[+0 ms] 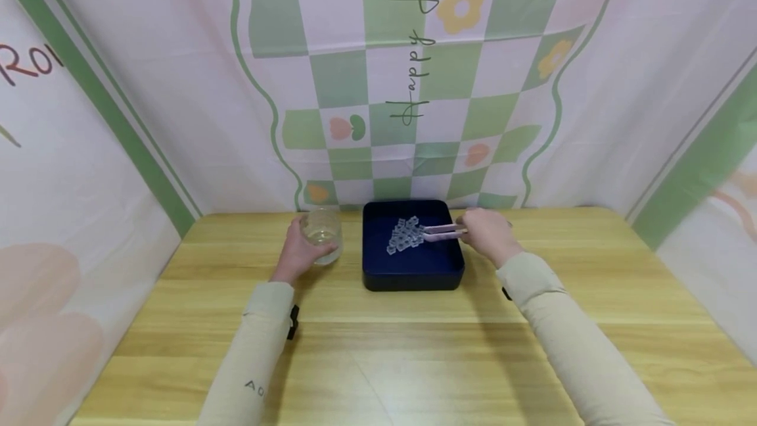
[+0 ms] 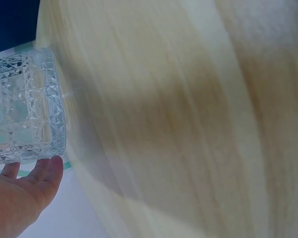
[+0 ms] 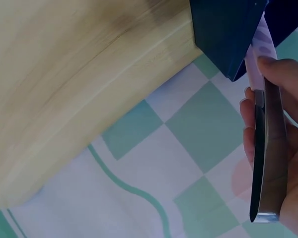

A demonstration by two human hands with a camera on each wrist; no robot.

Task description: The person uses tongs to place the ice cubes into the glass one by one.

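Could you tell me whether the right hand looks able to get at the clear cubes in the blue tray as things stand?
Probably yes: the right hand holds tongs that reach into the blue tray, to the clear cubes, and nothing visible seems to block the way.

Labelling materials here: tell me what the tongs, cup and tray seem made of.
Tongs: handles likely smooth metal, from their sheen; pink, opaque part possibly plastic. Cup: clear, faceted glass or hard plastic, given its glints. Tray: smooth, dark-blue plastic, perhaps, by its even color.
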